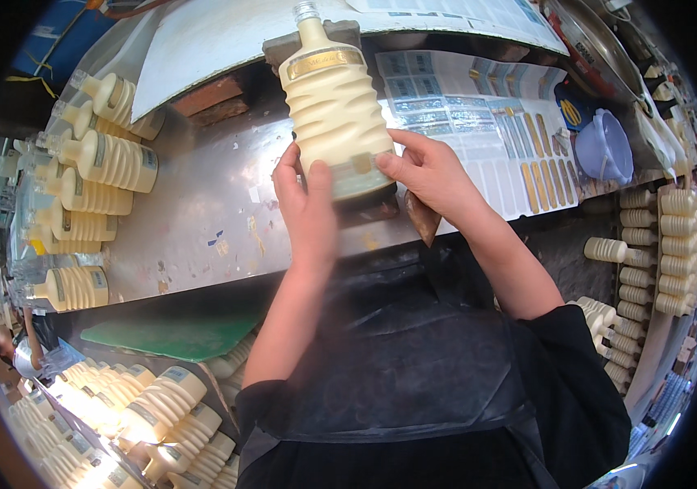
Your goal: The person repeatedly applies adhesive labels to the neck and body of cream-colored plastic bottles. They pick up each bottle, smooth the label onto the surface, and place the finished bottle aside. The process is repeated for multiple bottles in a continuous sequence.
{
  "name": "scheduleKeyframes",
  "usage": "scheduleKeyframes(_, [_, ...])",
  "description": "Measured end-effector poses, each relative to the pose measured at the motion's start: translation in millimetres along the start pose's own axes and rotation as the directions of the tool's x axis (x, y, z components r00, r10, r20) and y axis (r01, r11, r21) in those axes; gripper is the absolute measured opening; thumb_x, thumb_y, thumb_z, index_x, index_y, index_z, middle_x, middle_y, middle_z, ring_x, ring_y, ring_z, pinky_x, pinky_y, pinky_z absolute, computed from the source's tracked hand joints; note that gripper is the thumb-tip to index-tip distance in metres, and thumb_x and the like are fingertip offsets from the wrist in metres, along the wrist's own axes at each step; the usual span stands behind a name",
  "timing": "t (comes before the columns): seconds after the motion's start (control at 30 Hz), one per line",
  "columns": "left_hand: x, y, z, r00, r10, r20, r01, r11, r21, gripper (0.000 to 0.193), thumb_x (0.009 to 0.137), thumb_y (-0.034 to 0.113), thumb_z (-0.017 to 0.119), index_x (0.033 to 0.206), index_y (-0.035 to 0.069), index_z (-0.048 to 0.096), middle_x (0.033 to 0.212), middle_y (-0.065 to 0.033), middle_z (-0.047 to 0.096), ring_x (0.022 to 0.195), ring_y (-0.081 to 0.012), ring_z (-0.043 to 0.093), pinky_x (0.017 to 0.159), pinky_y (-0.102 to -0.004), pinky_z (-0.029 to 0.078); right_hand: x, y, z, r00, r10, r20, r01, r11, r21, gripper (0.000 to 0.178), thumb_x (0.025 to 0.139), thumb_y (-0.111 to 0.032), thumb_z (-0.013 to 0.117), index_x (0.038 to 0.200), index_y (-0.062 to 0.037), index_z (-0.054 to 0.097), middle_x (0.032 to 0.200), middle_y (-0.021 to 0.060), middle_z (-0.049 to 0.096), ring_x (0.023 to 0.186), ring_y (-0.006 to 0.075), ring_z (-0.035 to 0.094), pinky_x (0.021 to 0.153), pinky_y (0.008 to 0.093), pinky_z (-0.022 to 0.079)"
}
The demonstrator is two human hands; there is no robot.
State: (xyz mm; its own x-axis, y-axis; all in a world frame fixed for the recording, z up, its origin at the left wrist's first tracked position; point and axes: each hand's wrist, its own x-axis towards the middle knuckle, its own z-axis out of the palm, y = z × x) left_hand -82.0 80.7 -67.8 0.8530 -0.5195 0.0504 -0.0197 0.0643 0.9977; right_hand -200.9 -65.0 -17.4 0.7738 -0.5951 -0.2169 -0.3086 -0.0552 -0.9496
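A cream bottle (334,114) with wavy ridges and a clear threaded neck lies on its back over a dark block (347,33), neck pointing away from me. Near its shoulder is a gold label (326,62). A pale, partly see-through label (353,178) crosses its lower end. My left hand (306,191) grips the bottle's lower left side, thumb on the front. On the opposite side, my right hand (426,167) is closed round the edge, its thumb pressed on the label's right part. The fingertips behind the bottle are hidden.
Printed label sheets (487,122) lie right of the bottle, beside a purple bucket (606,147) and yellow-handled scissors (570,114). Several similar bottles (116,159) line the metal bench's (185,220) left end. More bottles (161,403) are stacked lower left, others (679,244) at right.
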Motion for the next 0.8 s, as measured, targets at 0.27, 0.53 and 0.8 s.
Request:
scheduleKeyframes(0.27, [-3.1,0.5,2.0,1.000,-0.013,0.010,0.014,0.996,-0.089,0.057,0.106,0.031,0.051,0.148,-0.005,0.040,0.143,-0.0163,0.044,0.133,-0.0235,0.044,0.116,-0.0384,0.033,0.3,1.6,-0.1,0.999,-0.020,-0.038,0.016,0.995,-0.096,0.057,0.090,-0.039,0.073,0.134,-0.0030,0.066,0.067,0.0054,0.064,0.064,0.0132,0.065,0.064,0.0304,0.052])
scheduleKeyframes(0.53, [-3.7,1.3,3.1,0.998,0.064,0.000,-0.063,0.992,0.110,0.060,0.105,0.033,0.048,0.150,-0.006,0.039,0.143,-0.0195,0.042,0.134,-0.0285,0.043,0.116,-0.0419,0.032,-4.7,-2.0,0.4,1.000,0.002,-0.027,-0.004,0.997,-0.073,0.059,0.090,-0.041,0.072,0.135,-0.0032,0.065,0.073,0.0091,0.068,0.069,0.0157,0.068,0.068,0.0320,0.054])
scheduleKeyframes(0.8, [-4.2,2.1,0.3,1.000,-0.010,0.016,0.011,0.996,-0.083,0.060,0.111,0.042,0.036,0.152,-0.002,0.037,0.139,-0.0154,0.048,0.131,-0.0245,0.048,0.113,-0.0392,0.037,7.4,16.1,-20.3,1.000,0.007,0.021,-0.010,0.988,0.156,0.045,0.105,-0.037,0.057,0.131,-0.0012,0.068,0.078,-0.0050,0.059,0.065,0.0034,0.048,0.062,0.0184,0.040])
